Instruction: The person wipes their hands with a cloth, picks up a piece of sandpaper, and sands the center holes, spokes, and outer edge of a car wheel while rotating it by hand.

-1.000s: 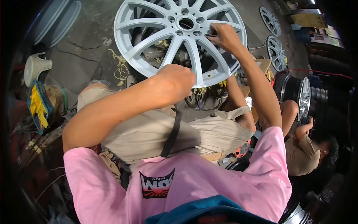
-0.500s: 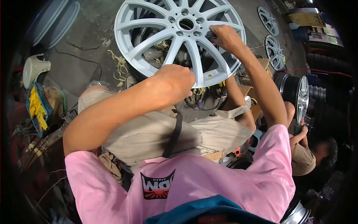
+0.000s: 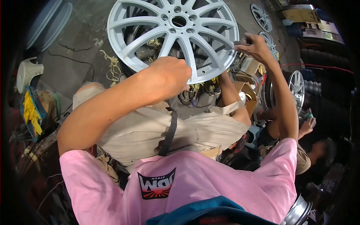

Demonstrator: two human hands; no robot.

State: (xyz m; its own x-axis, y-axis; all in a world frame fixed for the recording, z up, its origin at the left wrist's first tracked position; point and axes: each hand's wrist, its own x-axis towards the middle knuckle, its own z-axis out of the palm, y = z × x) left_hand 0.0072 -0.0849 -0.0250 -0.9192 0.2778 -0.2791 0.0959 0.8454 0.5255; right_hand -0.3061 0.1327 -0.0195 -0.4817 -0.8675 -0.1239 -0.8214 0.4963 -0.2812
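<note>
A pale grey alloy wheel [image 3: 188, 52] with many spokes lies face up in front of my knees, its top edge cut off by the frame. My left hand [image 3: 168, 75] is closed on the wheel's near edge, the fingertips mostly hidden behind the fist. Beside the right edge of the rim is my right hand [image 3: 258, 48], its fingers pinched together. Something small and dark seems to be between them, but I cannot make it out. Through the spokes, a dark round support and yellowish strands are partly visible.
A co-worker's hand [image 3: 308, 125] at the right is near a silver wheel [image 3: 296, 87]. More wheels [image 3: 261, 18] lie on the floor at upper right. At left are a white plastic stool [image 3: 28, 75] and a blue crate [image 3: 37, 107] with yellow gloves. A cardboard box [image 3: 245, 93] sits past my leg.
My right hand has moved from a spoke near the hub outward to the right edge of the rim. My left hand keeps its hold. The view has shifted slightly.
</note>
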